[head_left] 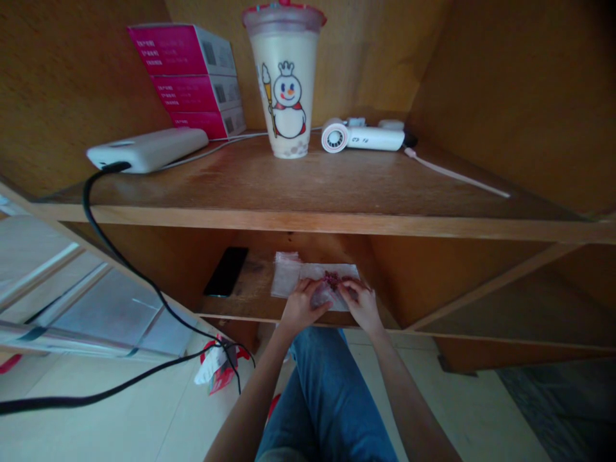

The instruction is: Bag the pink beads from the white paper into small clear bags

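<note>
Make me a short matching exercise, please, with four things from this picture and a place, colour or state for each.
Things:
1. Phone
2. Small reddish pile
3. Cup
4. Boxes

Descriptions:
A. Between the fingers of the left hand and right hand
B. Stacked, with bright pink fronts
C. Black, on the lower shelf
D. Printed with a snowman

Right pairs: 1-C; 2-A; 3-D; 4-B

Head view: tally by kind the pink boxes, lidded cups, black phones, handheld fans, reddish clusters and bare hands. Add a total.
Pink boxes: 3
Lidded cup: 1
Black phone: 1
Handheld fan: 1
Reddish cluster: 1
Bare hands: 2 (left hand, right hand)
Total: 9
</note>
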`<state>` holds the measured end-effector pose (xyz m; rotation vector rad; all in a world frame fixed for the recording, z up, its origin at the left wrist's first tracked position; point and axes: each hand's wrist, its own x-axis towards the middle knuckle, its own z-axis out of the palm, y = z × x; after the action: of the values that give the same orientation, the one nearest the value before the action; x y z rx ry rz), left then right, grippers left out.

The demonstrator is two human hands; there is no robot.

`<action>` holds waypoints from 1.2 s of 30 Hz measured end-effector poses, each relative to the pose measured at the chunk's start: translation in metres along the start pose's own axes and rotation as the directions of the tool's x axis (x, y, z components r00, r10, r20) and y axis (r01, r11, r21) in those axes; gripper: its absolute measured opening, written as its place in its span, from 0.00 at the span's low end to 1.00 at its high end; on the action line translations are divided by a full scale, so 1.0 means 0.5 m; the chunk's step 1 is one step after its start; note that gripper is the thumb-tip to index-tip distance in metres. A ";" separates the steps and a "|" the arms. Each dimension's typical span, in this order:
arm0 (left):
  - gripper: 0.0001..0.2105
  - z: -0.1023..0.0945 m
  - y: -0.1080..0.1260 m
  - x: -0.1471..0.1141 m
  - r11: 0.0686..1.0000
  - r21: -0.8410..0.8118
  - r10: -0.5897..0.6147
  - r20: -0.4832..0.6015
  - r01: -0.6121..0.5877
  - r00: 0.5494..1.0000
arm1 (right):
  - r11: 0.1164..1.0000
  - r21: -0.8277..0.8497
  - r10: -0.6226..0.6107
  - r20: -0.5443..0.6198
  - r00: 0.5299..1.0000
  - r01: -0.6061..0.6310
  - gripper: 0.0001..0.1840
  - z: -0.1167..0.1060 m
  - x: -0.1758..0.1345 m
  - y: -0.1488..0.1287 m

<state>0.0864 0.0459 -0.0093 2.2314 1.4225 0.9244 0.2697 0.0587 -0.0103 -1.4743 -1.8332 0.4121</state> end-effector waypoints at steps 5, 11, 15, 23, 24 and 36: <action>0.23 0.000 0.001 0.000 1.000 -0.008 -0.016 -0.001 0.016 1.000 | 0.991 -0.111 0.059 -0.116 0.991 -0.072 0.11 -0.030 0.017 0.048; 0.23 0.000 0.004 -0.001 1.000 -0.019 -0.023 -0.005 0.023 1.000 | 0.959 -0.267 0.055 -0.133 0.990 -0.089 0.13 -0.026 0.021 0.083; 0.22 0.001 0.004 -0.002 0.999 -0.019 -0.030 -0.011 0.030 0.999 | 0.953 -0.295 0.035 -0.116 0.993 -0.068 0.12 -0.024 0.016 0.081; 0.23 0.002 0.005 -0.002 0.999 -0.035 -0.026 -0.016 0.025 1.000 | 0.938 -0.344 0.007 -0.058 0.998 -0.027 0.10 -0.030 0.013 0.064; 0.22 0.001 0.005 -0.001 0.999 -0.033 -0.024 -0.017 0.024 1.000 | 0.936 -0.351 0.010 -0.058 0.998 -0.030 0.10 -0.030 0.013 0.064; 0.22 0.003 0.003 -0.001 1.000 -0.017 -0.016 -0.025 0.015 1.000 | 0.976 -0.209 -0.072 -0.026 0.997 0.065 0.10 -0.033 0.011 0.053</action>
<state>0.0885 0.0449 -0.0098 2.2005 1.4357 0.9595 0.2993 0.0685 -0.0144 -1.5401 -1.9419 0.1644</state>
